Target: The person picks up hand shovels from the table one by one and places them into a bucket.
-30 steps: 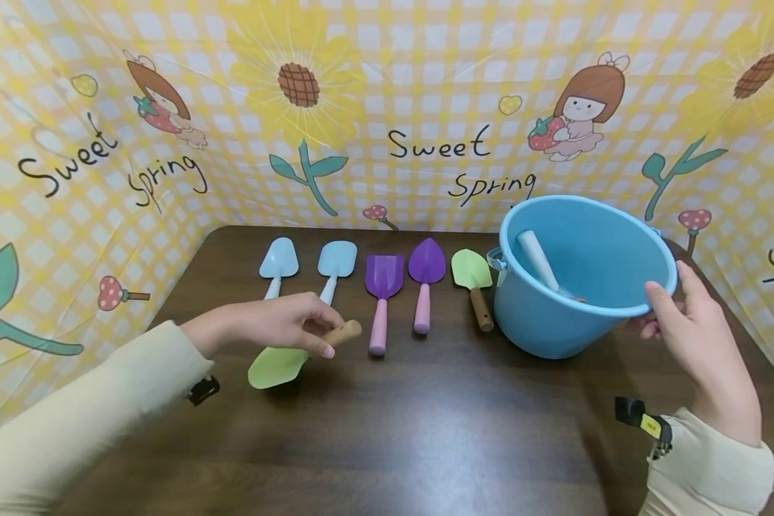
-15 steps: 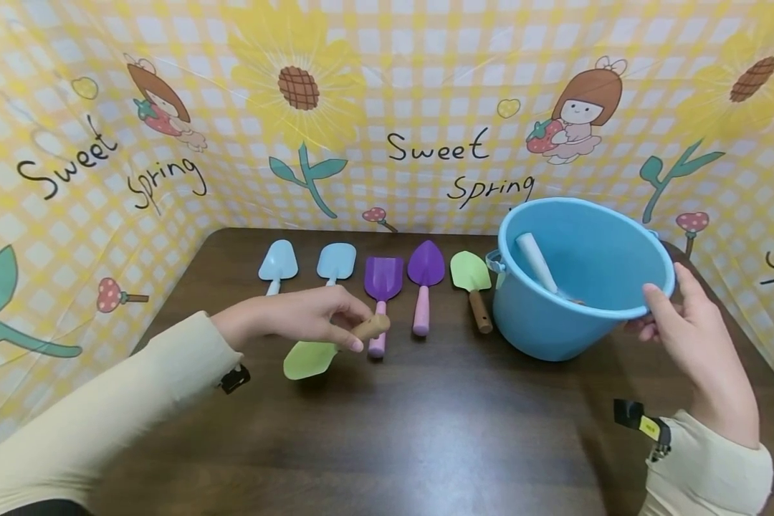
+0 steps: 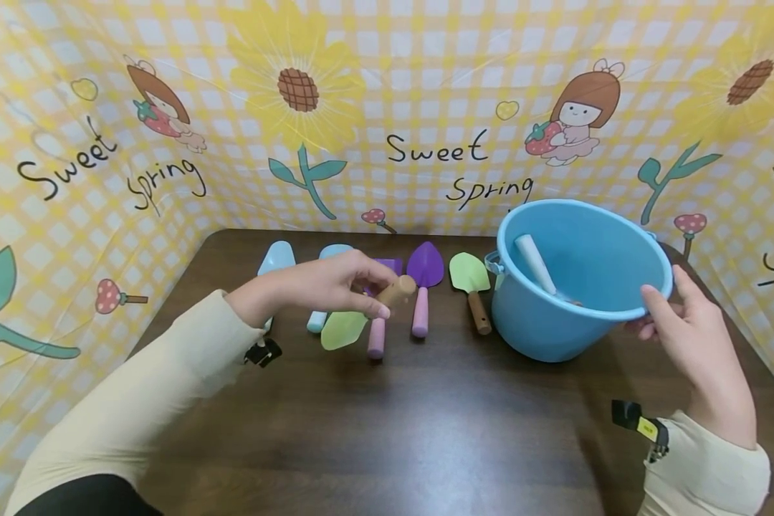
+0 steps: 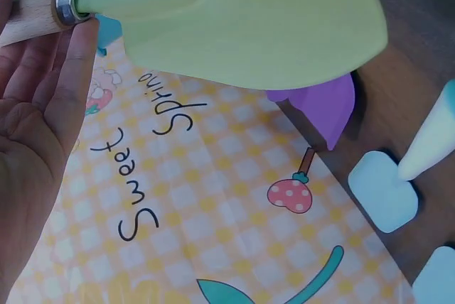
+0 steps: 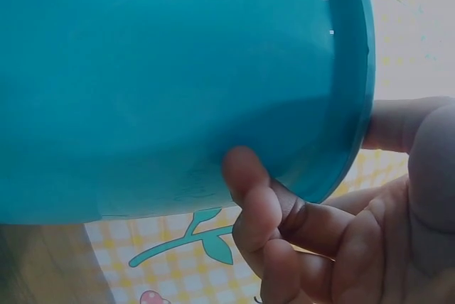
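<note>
My left hand holds a light green trowel by its wooden handle, above the pink handle of a purple shovel. In the left wrist view the trowel's broad blade spreads out beyond the fingers. At the right, my right hand grips the rim of a blue bucket, thumb on top and fingers beneath. A pale handle leans inside the bucket; the rest of that tool is hidden. The right wrist view shows curled fingers against the bucket's outer side.
Two light blue trowels lie at the left, partly behind my left arm. A pointed purple trowel and a green trowel with a brown handle lie left of the bucket. A checked cloth hangs behind the dark table.
My left hand has carried the green trowel rightward and slightly up, from near the blue trowels to over the purple shovel. The right hand stays on the bucket's rim.
</note>
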A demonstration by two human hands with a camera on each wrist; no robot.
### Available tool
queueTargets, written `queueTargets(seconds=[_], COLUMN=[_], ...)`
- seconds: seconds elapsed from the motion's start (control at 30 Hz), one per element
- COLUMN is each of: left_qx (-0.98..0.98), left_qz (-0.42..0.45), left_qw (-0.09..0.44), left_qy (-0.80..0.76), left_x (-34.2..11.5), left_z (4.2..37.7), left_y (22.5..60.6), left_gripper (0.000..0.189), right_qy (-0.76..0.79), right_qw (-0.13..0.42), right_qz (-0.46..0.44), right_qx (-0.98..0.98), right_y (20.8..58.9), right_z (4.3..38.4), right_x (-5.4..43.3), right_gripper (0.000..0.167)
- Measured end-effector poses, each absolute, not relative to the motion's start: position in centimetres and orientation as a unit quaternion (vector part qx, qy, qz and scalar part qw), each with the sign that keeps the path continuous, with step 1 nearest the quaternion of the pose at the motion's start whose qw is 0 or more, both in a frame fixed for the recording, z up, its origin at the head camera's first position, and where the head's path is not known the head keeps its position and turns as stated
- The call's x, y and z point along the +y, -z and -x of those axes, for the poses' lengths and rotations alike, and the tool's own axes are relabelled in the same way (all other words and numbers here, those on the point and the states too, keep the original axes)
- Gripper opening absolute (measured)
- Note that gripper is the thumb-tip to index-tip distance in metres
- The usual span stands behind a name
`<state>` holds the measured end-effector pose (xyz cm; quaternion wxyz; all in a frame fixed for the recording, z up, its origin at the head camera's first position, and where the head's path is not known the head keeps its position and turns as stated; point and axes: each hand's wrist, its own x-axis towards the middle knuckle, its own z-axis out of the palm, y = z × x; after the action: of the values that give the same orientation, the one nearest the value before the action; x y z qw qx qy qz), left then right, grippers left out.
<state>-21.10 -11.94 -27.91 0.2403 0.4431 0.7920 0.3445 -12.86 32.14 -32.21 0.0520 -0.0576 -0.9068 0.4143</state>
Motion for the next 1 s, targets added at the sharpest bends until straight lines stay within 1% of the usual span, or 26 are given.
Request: queueTargets(seconds=[0.4, 0.57, 0.67, 0.87, 1.0], left_qx=[0.793, 0.777, 0.760, 0.740, 0.736], left_qz=[-0.459, -0.468, -0.474, -0.485, -0.496], left_qw=[0.209, 0.203, 0.206, 0.204, 0.183], left_qy=[-0.343, -0.369, -0.394, -0.419, -0.422], left_x=[-10.1, -9.3, -8.7, -7.4, -6.7], left_z=[22.3, 22.9, 23.3, 23.7, 24.1], left_y=[26.1, 25.6, 25.6, 25.9, 25.7], left_gripper=[0.023, 0.021, 0.018, 0.018, 0.019], right_qy=[-0.417, -0.423, -0.421, -0.420, -0.417], right_qw=[0.055, 0.060, 0.059, 0.054, 0.055], right_qz=[0.042, 0.037, 0.037, 0.040, 0.038], right_qx=[-0.906, -0.903, -0.904, -0.905, -0.907], right_y=[32.2, 32.3, 32.3, 32.3, 32.4], right_z=[12.9, 12.9, 12.9, 12.9, 12.9], right_x=[32.3, 32.1, 32.1, 32.2, 32.3], right_gripper=[0.069, 0.066, 0.067, 0.068, 0.068])
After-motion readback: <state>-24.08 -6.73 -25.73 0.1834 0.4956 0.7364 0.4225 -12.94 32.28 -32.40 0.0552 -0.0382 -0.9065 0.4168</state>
